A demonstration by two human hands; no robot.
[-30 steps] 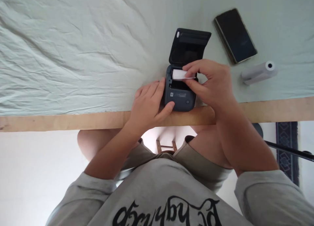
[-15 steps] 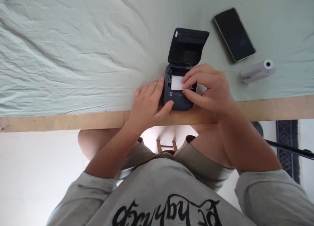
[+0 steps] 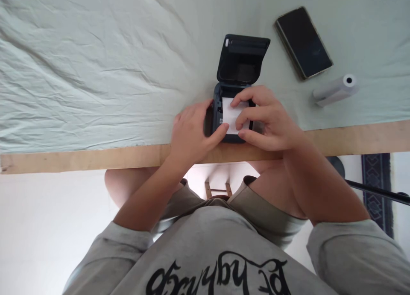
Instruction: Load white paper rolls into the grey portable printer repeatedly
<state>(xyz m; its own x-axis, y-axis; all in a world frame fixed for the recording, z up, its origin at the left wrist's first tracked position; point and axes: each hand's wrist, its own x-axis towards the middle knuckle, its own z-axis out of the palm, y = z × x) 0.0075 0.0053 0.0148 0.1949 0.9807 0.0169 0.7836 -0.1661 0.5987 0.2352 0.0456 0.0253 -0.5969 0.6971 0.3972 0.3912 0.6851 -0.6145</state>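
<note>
A small dark portable thermal printer lies near the table's front edge, its lid tipped back. White paper comes out of its roll bay and lies over the front of the body. My left hand holds the printer's left side, with the thumb at the paper's lower left corner. On the right, my right hand has its curled fingertips on the paper and the thumb at the paper's front edge. The roll itself is mostly hidden beneath the paper and fingers.
A smartphone in a case lies at the back right. Nearer, a white paper roll rests on its side. Pale green cloth covers the table up to a wooden edge.
The paper has been drawn out toward me and now reaches over the printer's front. My right fingers have spread a little, and my left thumb has come up to the paper's corner.
</note>
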